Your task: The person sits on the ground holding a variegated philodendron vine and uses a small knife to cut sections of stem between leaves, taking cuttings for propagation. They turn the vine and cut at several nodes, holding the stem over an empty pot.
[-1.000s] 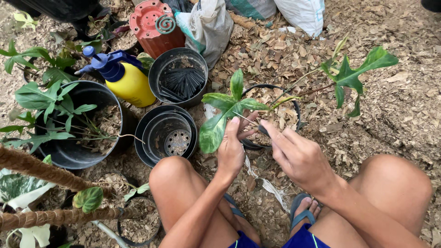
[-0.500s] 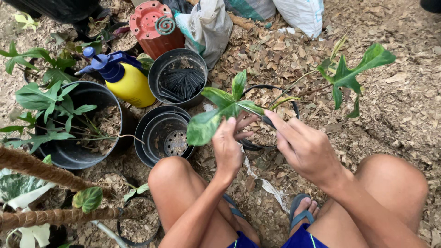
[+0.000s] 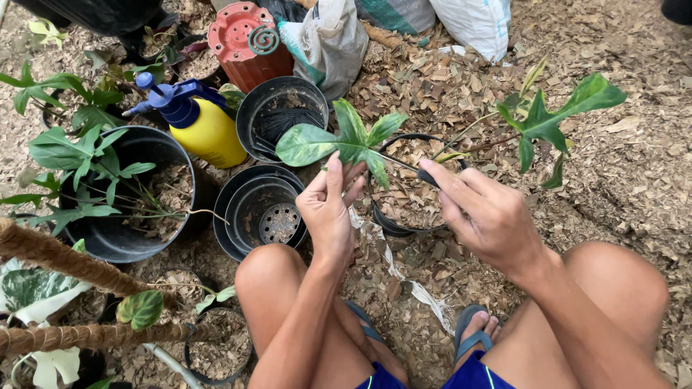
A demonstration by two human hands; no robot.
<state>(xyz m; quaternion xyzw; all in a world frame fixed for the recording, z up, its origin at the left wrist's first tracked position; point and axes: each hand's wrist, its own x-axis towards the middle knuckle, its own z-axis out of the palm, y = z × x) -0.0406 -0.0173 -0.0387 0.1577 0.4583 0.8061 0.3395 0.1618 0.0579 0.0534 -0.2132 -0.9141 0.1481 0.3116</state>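
Left hand [image 3: 328, 209] was raised palm-in, fingers together and extended up, fingertips touching the underside of the green lobed leaf cutting [image 3: 339, 142]; thumb hidden behind palm, so a pinch couldn't be confirmed. Right hand [image 3: 483, 212] came in from the right, back of hand up, index finger and thumb pinched on the thin stem near its dark end, other fingers curled under. The cutting sat above the left rim of the small black plastic pot filled with bark chips [image 3: 414, 189], which stood on the ground between the knees, a bit forward of them. A second green leafy stem [image 3: 555, 119] stuck out to the right of that pot, over the ground. Left of the left hand, touching distance apart, stood nested empty black plastic pots [image 3: 259, 209]; behind them another empty black pot [image 3: 277, 115]. Yellow spray bottle with blue trigger head [image 3: 198, 122] stood just beside that pot. Large black pot holding green leafy plants [image 3: 119, 194] was near the left edge of the view. Red plastic pot lying upturned [image 3: 245, 39] and grey-white sacks [image 3: 331, 39] were at the far side. Brown coir-wrapped poles [image 3: 65, 259] crossed the lower left corner. A white fabric strip [image 3: 404, 277] lay on the wood-chip ground [image 3: 634, 187] between the legs. Blue sandal [image 3: 472, 331] on right foot.
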